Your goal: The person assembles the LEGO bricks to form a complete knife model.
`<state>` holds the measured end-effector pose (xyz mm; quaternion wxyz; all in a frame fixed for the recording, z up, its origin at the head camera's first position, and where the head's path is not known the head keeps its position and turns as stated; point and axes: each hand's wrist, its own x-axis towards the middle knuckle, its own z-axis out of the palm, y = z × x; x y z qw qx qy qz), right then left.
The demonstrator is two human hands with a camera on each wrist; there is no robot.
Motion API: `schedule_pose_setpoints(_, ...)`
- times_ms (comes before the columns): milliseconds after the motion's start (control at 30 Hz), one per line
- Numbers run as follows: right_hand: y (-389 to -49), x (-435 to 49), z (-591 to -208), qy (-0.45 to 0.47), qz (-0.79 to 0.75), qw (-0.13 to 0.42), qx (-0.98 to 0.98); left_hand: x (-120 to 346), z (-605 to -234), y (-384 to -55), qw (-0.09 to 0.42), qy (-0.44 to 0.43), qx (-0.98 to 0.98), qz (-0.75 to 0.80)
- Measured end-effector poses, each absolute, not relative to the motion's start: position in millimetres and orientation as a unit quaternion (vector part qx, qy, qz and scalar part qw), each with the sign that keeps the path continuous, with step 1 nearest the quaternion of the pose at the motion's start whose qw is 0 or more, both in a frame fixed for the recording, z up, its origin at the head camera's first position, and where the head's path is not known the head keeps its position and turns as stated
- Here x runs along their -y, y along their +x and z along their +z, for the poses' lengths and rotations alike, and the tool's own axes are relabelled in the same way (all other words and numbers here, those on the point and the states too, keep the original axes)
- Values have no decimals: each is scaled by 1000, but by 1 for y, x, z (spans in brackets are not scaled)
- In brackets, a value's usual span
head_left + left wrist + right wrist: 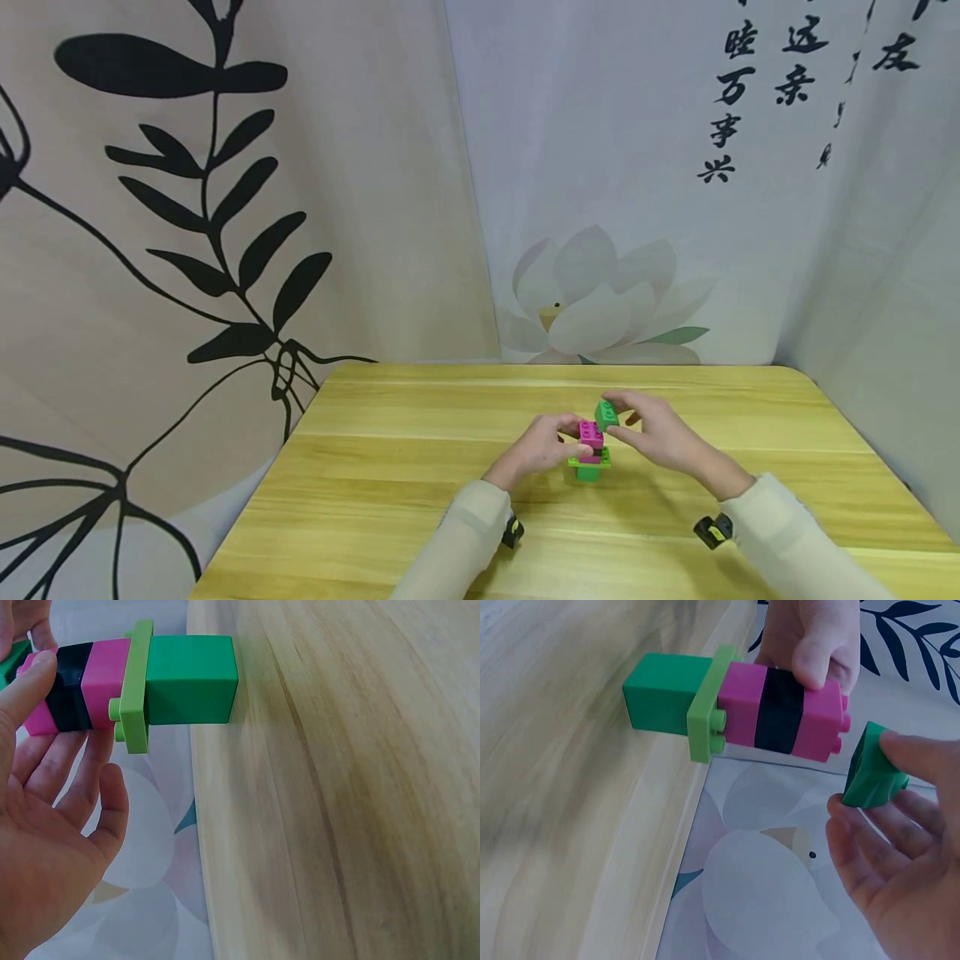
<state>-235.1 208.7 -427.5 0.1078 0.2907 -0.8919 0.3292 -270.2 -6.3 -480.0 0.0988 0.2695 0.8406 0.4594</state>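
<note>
A stack of toy building bricks (739, 705) has a dark green brick (191, 679) at its bottom, then a light green plate (136, 690), and pink, black and pink bricks above. My left hand (543, 446) grips the upper pink and black part between thumb and fingers. In my right hand (660, 432), a loose green brick (874, 769) with a slanted side is pinched between thumb and fingertips. It is tilted and sits close to the studs of the top pink brick (591, 433), apart from them in the right wrist view.
The wooden table (360, 467) lies under both hands. Behind it hangs a pale curtain (390, 208) printed with dark leaves, a lotus and writing. Dark wrist cameras (712, 531) are strapped at both cuffs.
</note>
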Motion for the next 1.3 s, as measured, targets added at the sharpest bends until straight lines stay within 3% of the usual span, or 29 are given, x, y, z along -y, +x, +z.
schedule_pose_setpoints(1300, -240, -190, -439, 302, 341, 114, 883, 6, -481, -271, 95, 280, -833, 467)
